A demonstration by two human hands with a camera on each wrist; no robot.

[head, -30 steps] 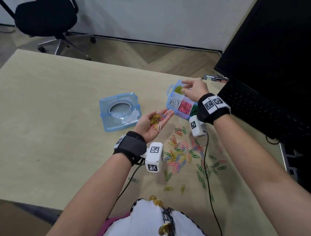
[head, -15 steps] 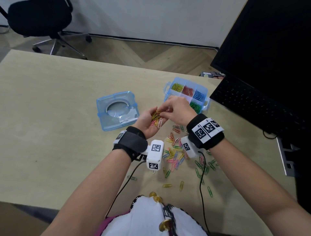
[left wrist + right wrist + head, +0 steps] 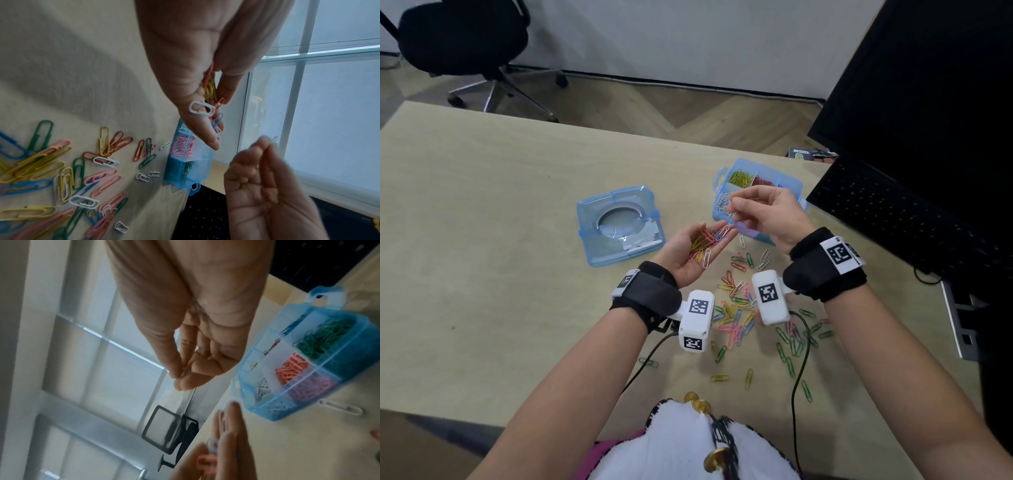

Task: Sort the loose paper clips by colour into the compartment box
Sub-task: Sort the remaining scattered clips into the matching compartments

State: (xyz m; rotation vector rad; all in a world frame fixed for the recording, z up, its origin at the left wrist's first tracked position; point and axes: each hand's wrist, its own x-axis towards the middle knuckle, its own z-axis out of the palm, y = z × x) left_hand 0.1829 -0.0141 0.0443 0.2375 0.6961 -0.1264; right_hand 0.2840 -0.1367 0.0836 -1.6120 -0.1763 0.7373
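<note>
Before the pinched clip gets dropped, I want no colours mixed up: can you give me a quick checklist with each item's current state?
1. Right hand pinches one clip: ok.
2. Clip's colour known: cannot tell, it looks yellowish but is tiny and blurred.
3. Compartment box open, lid lying apart on the table: ok.
4. Yellow compartment visible and unobstructed: ok.
5. Right hand over the yellow compartment: not ok, it is over the white clips.
6. Left hand cups the mixed clips steadily: ok.

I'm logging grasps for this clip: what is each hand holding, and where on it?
Left hand cradles mixed paper clips on its upturned palm. Right hand pinches one yellowish clip at the fingertips; which end cannot be told.
</note>
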